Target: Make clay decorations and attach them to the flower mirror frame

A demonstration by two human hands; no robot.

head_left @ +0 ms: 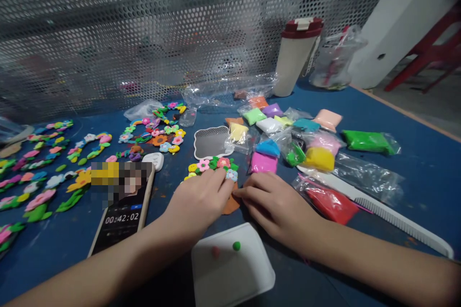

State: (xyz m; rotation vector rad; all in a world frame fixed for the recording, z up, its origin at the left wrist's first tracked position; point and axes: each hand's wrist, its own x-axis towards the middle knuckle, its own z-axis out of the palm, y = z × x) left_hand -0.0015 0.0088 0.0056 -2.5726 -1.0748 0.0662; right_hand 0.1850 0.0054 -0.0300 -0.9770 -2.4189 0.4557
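My left hand (201,199) lies fingers-down on a small piece decorated with coloured clay flowers and leaves (212,165), pressing on its near edge. My right hand (273,204) rests beside it, fingertips pinched at an orange-brown part of the same piece (231,205), which is mostly hidden under both hands. A white tray (230,268) sits just in front of my wrists with a pink clay ball (215,251) and a green one (236,245) on it.
A phone (120,223) showing a timer lies at left. Finished flower decorations (154,132) spread over the blue table's left. Bagged clay in several colours (284,136), a white comb (389,213), a mirror (211,142) and a tumbler (297,55) lie right. Mesh wall behind.
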